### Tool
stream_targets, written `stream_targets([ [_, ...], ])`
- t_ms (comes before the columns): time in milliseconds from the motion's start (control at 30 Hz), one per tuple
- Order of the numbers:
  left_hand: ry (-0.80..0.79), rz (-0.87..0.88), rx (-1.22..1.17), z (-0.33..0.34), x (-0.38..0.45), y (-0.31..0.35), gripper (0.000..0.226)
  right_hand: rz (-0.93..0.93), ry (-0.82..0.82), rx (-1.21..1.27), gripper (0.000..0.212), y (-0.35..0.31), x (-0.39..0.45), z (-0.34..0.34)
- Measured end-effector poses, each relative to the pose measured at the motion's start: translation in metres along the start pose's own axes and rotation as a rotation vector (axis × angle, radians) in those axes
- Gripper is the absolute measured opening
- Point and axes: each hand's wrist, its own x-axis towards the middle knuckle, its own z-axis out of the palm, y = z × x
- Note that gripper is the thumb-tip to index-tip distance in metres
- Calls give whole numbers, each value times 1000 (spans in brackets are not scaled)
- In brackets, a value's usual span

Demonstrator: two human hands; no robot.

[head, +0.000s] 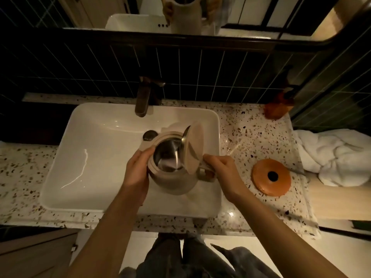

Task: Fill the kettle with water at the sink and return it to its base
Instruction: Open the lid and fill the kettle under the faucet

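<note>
A beige kettle (172,180) hangs over the right half of the white sink (66,171), its lid (192,147) swung up and open, showing a steel inside. My left hand (137,171) wraps the kettle's left side near the rim. My right hand (222,170) grips the handle on the right. The dark faucet (143,97) stands behind the basin, its spout well beyond the kettle's opening, and no water shows running. The round orange kettle base (271,177) lies on the counter to the right of the sink.
The speckled terrazzo counter (236,125) surrounds the sink. A crumpled white towel (335,157) lies at the right edge beyond the base. An orange object (278,109) stands in the back right corner. Dark tiles and a mirror rise behind the faucet.
</note>
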Motion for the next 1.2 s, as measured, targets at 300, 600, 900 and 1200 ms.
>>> stream_targets([
  [300, 132, -347, -81, -3, 46, 12, 15, 400, 40, -64, 52, 9, 51, 26],
  [600, 74, -434, 5, -26, 131, 24, 31, 504, 91, 51, 43, 12, 107, 64],
  [900, 40, -276, -9, -28, 160, 31, 35, 372, 225, 80, 35, 14, 136, 74],
  [1200, -34, -233, -27, -41, 156, 18, 15, 318, 200, 22, 32, 27, 143, 72],
])
